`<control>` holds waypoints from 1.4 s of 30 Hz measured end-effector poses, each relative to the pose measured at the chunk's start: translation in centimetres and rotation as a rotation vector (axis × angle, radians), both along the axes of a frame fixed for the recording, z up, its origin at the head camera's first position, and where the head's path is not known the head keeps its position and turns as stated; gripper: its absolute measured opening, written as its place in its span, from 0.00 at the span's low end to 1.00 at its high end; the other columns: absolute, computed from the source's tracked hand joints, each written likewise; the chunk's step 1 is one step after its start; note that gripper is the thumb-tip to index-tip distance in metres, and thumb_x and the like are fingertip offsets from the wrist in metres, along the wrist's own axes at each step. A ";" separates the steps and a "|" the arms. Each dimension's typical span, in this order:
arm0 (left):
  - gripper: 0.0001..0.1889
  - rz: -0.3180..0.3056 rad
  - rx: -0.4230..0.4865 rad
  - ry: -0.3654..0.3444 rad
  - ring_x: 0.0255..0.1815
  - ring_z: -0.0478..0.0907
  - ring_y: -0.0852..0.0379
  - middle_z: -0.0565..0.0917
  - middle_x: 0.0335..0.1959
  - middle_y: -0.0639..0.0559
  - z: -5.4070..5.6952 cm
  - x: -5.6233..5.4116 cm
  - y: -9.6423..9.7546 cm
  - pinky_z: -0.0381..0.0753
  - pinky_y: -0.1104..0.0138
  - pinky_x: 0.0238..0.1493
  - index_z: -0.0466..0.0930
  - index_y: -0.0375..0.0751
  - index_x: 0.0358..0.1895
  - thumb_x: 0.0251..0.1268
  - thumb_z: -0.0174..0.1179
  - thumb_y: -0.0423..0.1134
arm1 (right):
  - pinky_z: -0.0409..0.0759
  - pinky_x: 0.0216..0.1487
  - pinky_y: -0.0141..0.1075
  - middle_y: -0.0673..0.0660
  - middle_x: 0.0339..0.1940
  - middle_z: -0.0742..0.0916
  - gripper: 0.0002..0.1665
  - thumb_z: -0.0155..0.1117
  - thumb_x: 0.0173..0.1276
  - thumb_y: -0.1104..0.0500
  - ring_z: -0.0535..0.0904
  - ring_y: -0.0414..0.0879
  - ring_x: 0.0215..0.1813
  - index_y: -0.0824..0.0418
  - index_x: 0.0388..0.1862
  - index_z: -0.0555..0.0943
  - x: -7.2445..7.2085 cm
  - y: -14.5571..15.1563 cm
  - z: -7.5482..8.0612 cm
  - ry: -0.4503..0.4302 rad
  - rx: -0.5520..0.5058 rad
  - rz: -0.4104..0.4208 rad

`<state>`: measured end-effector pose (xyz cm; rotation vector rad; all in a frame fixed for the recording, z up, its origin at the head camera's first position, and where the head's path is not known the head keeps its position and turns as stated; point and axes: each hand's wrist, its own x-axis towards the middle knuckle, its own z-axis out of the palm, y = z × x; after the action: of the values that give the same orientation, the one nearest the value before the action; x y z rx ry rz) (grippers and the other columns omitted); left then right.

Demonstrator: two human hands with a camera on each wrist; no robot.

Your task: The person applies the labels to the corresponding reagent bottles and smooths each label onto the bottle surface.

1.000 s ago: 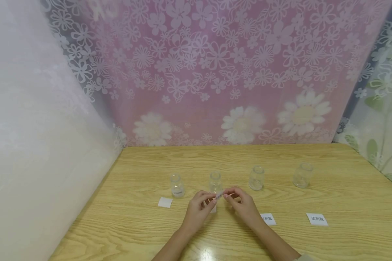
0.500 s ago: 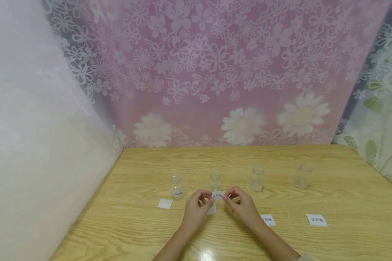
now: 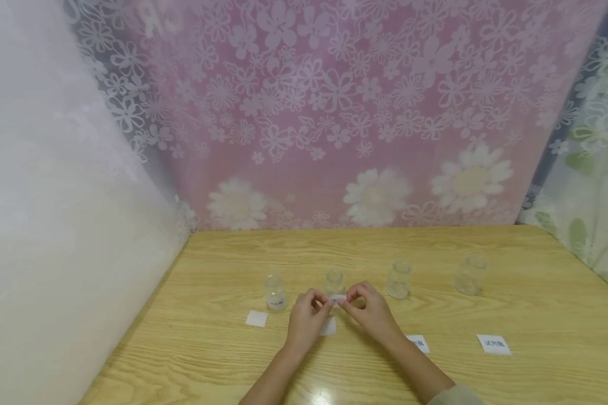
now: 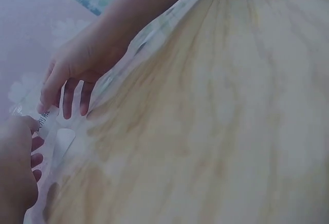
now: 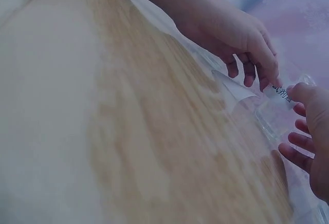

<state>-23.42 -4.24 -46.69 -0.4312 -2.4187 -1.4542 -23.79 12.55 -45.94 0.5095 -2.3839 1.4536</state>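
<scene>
A small white label with dark printed characters is stretched between both hands. My left hand pinches its left end between thumb and forefinger, and my right hand pinches the right end. Right behind the label stands a clear glass bottle, its lower part covered by the label and fingers. In the right wrist view the print on the label faces the camera. A white backing paper lies on the table just below the hands, partly hidden by the left one.
To the left stands a glass bottle bearing a label, with a blank white paper in front. Two more bottles, one nearer and one farther right, stand unlabelled. Printed labels lie at the front right, one partly under the right forearm.
Both hands have turned and moved slightly forward with the label, bringing it from a slant to level, close against the second bottle's front. The bottles have stayed in place.
</scene>
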 end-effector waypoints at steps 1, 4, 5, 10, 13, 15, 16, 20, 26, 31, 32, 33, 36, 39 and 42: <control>0.06 0.003 -0.011 0.005 0.29 0.68 0.61 0.71 0.28 0.56 0.0 -0.1 0.0 0.71 0.72 0.26 0.75 0.43 0.33 0.61 0.60 0.40 | 0.78 0.37 0.32 0.51 0.36 0.75 0.10 0.68 0.57 0.61 0.74 0.47 0.40 0.58 0.27 0.74 -0.1 0.0 0.0 0.009 0.006 0.006; 0.06 0.031 -0.050 0.026 0.33 0.68 0.59 0.73 0.33 0.55 0.1 -0.2 0.0 0.71 0.71 0.29 0.75 0.44 0.32 0.61 0.61 0.41 | 0.78 0.37 0.33 0.52 0.38 0.75 0.11 0.69 0.57 0.60 0.74 0.47 0.41 0.56 0.25 0.74 -0.2 0.1 0.0 0.019 0.024 0.007; 0.06 0.044 -0.060 0.030 0.34 0.68 0.58 0.74 0.35 0.54 0.1 -0.3 0.0 0.71 0.70 0.30 0.75 0.45 0.32 0.60 0.61 0.41 | 0.78 0.36 0.32 0.51 0.39 0.76 0.11 0.69 0.57 0.60 0.74 0.47 0.41 0.55 0.25 0.74 -0.3 0.1 0.0 0.018 0.028 0.003; 0.07 0.078 -0.095 0.067 0.41 0.68 0.54 0.75 0.41 0.52 0.2 -0.3 0.1 0.71 0.66 0.35 0.76 0.47 0.30 0.58 0.63 0.42 | 0.78 0.34 0.33 0.54 0.41 0.77 0.11 0.70 0.56 0.60 0.75 0.49 0.42 0.54 0.24 0.74 -0.2 0.1 0.0 0.019 0.035 -0.008; 0.07 0.083 -0.107 0.084 0.45 0.67 0.53 0.74 0.43 0.51 0.2 -0.3 0.2 0.73 0.62 0.39 0.76 0.48 0.29 0.56 0.65 0.42 | 0.78 0.34 0.33 0.56 0.42 0.77 0.12 0.70 0.56 0.61 0.75 0.50 0.43 0.54 0.23 0.73 -0.3 0.2 -0.1 0.024 0.042 -0.020; 0.07 0.083 -0.114 0.091 0.46 0.67 0.51 0.74 0.44 0.50 0.2 -0.3 0.2 0.73 0.59 0.40 0.76 0.48 0.29 0.55 0.65 0.42 | 0.77 0.33 0.33 0.56 0.42 0.77 0.12 0.70 0.55 0.61 0.75 0.50 0.43 0.53 0.23 0.73 -0.4 0.3 -0.1 0.027 0.043 -0.024; 0.07 0.082 -0.118 0.090 0.47 0.67 0.51 0.74 0.45 0.50 0.2 -0.3 0.2 0.73 0.58 0.42 0.76 0.48 0.29 0.55 0.66 0.42 | 0.77 0.33 0.33 0.56 0.42 0.77 0.13 0.70 0.55 0.61 0.75 0.50 0.43 0.53 0.23 0.73 -0.5 0.3 -0.2 0.030 0.047 -0.028; 0.08 0.061 -0.116 0.087 0.52 0.66 0.49 0.75 0.48 0.50 0.1 -0.4 0.3 0.73 0.54 0.46 0.75 0.47 0.29 0.55 0.65 0.42 | 0.77 0.32 0.33 0.56 0.42 0.78 0.12 0.71 0.55 0.59 0.75 0.50 0.42 0.53 0.22 0.74 -0.7 0.4 -0.2 0.038 0.050 -0.030; 0.07 0.033 -0.098 0.083 0.55 0.67 0.47 0.77 0.50 0.49 0.1 -0.7 0.3 0.69 0.51 0.52 0.74 0.47 0.28 0.57 0.64 0.40 | 0.78 0.33 0.32 0.56 0.44 0.78 0.12 0.70 0.56 0.58 0.75 0.52 0.45 0.53 0.22 0.74 -0.9 0.5 -0.3 0.035 0.056 -0.019; 0.08 0.027 -0.097 0.088 0.54 0.70 0.47 0.79 0.49 0.48 0.0 -0.9 0.2 0.70 0.52 0.52 0.73 0.47 0.28 0.58 0.63 0.39 | 0.78 0.33 0.32 0.56 0.45 0.79 0.12 0.70 0.56 0.58 0.76 0.52 0.46 0.52 0.22 0.73 -1.0 0.5 -0.5 0.037 0.068 -0.021; 0.08 0.029 -0.097 0.088 0.54 0.70 0.47 0.79 0.49 0.49 0.0 -0.9 0.2 0.70 0.52 0.52 0.73 0.47 0.28 0.58 0.63 0.39 | 0.78 0.33 0.32 0.56 0.45 0.79 0.12 0.70 0.56 0.58 0.76 0.52 0.46 0.52 0.22 0.73 -1.0 0.4 -0.5 0.037 0.069 -0.020; 0.08 0.031 -0.098 0.089 0.53 0.70 0.48 0.79 0.49 0.49 0.0 -0.9 0.2 0.70 0.53 0.52 0.72 0.47 0.28 0.58 0.63 0.39 | 0.78 0.33 0.32 0.56 0.45 0.79 0.12 0.70 0.56 0.57 0.76 0.52 0.46 0.52 0.23 0.73 -1.0 0.4 -0.5 0.036 0.071 -0.018; 0.08 0.036 -0.102 0.090 0.53 0.71 0.48 0.79 0.49 0.49 -0.1 -0.9 0.1 0.70 0.53 0.52 0.72 0.47 0.28 0.58 0.63 0.39 | 0.78 0.33 0.32 0.56 0.45 0.79 0.12 0.70 0.56 0.57 0.76 0.52 0.46 0.52 0.23 0.74 -1.0 0.4 -0.5 0.035 0.071 -0.015; 0.08 0.038 -0.105 0.090 0.53 0.71 0.48 0.79 0.48 0.49 -0.1 -0.9 0.1 0.71 0.54 0.51 0.72 0.47 0.28 0.58 0.63 0.39 | 0.78 0.34 0.32 0.56 0.45 0.80 0.11 0.69 0.56 0.57 0.76 0.52 0.47 0.53 0.23 0.74 -1.0 0.4 -0.5 0.034 0.070 -0.015; 0.08 0.040 -0.108 0.090 0.52 0.72 0.48 0.79 0.48 0.49 -0.1 -0.9 0.2 0.71 0.54 0.51 0.73 0.47 0.28 0.58 0.63 0.39 | 0.78 0.34 0.32 0.55 0.45 0.80 0.11 0.69 0.56 0.57 0.76 0.52 0.47 0.53 0.23 0.74 -1.1 0.4 -0.6 0.032 0.073 -0.015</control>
<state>-24.35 -4.08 -46.76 -0.4595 -2.4276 -1.2645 -24.84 12.91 -46.53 0.5275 -2.4176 1.3458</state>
